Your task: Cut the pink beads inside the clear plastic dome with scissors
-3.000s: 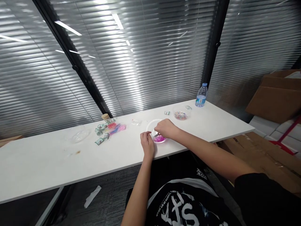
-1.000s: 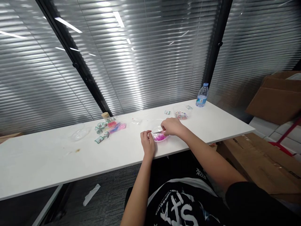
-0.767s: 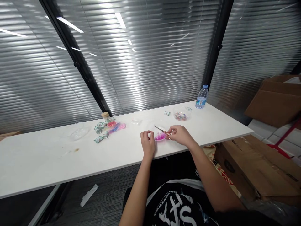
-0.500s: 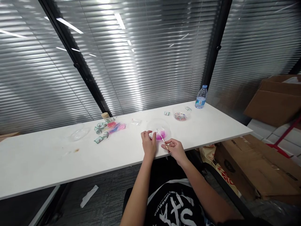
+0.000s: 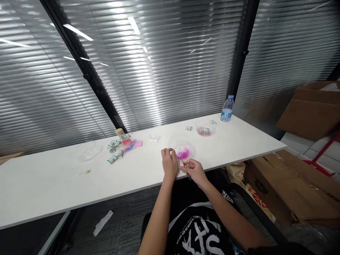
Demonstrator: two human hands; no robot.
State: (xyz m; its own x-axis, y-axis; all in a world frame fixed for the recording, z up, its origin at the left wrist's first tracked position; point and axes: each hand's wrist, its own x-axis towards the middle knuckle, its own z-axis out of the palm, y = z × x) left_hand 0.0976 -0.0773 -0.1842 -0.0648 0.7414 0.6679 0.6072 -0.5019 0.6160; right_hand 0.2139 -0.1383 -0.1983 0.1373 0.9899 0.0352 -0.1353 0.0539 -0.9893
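My right hand [image 5: 195, 171] grips a small pair of scissors [image 5: 183, 165] with copper-coloured handles. Their blades point up and left, toward the fingertips of my left hand [image 5: 170, 163]. The left fingers are pinched together; what lies between them is too small to make out. Both hands are at the near side of a clear plastic bowl [image 5: 193, 143], where a heap of magenta pieces [image 5: 183, 152] lies.
On the white table [image 5: 127, 180], a second clear bowl [image 5: 204, 128] holds multicoloured bits. A water bottle [image 5: 227, 109] stands at the back right. Crumpled green-white wrappers [image 5: 112, 159], coloured packets [image 5: 133, 145] and a clear lid [image 5: 90, 151] lie left. Cardboard boxes [image 5: 294, 184] sit right.
The scissors have swung left, their tips now close to my left fingertips instead of over the bowl. My right hand has moved slightly left, and the left fingers have drawn closer together.
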